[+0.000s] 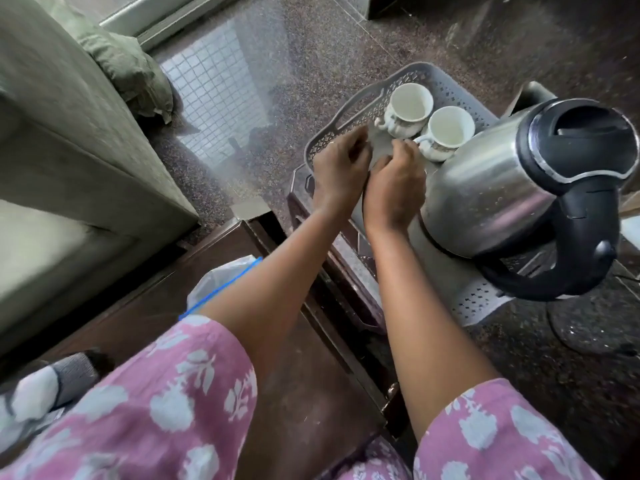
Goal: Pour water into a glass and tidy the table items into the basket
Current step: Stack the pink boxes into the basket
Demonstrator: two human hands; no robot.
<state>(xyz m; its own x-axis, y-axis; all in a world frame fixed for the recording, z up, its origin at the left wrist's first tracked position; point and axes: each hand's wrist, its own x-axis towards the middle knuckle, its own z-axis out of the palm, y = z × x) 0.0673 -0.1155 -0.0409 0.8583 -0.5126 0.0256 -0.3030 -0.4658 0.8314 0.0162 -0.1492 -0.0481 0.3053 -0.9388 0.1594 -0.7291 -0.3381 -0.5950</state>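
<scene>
Hands over basket [349, 114] near end | left hand [341, 174] and right hand [394, 192] side by side, fingers curled, grip unclear | kettle [519, 188] right of hands, in basket | two white cups [410, 109] beyond, in basket's far end

Both hands, left hand [341, 171] and right hand [394, 188], reach into the grey basket [446, 88] beside two cups [410, 110].
</scene>
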